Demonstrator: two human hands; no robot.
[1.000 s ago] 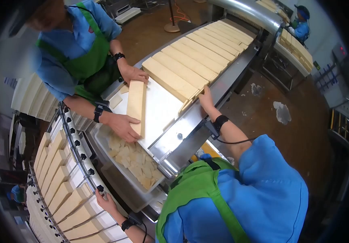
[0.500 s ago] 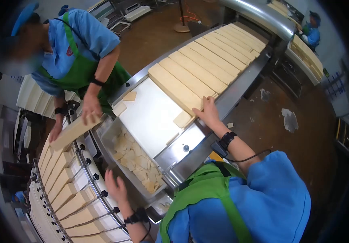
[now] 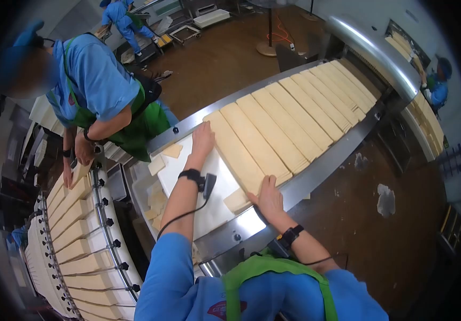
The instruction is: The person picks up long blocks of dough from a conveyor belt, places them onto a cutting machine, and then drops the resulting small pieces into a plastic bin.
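Long flat stacks of pale dough sheets lie side by side on the metal conveyor (image 3: 294, 188). Both my hands are at the nearest stack of dough sheets (image 3: 244, 155). My left hand (image 3: 202, 140) is closed round its far end. At the near end, my right hand (image 3: 269, 198) grips the corner with thumb and fingers. The stack rests flat on the belt. A loose dough piece (image 3: 234, 201) lies beside my right hand. Under my left forearm is the white plate (image 3: 209, 211) at the conveyor's end.
A co-worker (image 3: 94, 80) at the left handles a stack at the curved rack (image 3: 113, 222), whose slots hold several dough stacks. A bin of dough scraps (image 3: 158, 203) is partly hidden by my left arm. Small dough offcuts (image 3: 157, 165) lie near it. A steel machine hood (image 3: 375, 51) spans the conveyor's far end.
My left hand has moved from beside the scrap bin up to the far end of the nearest stack. My right hand stays at the near end. The co-worker's stack has lowered into the rack.
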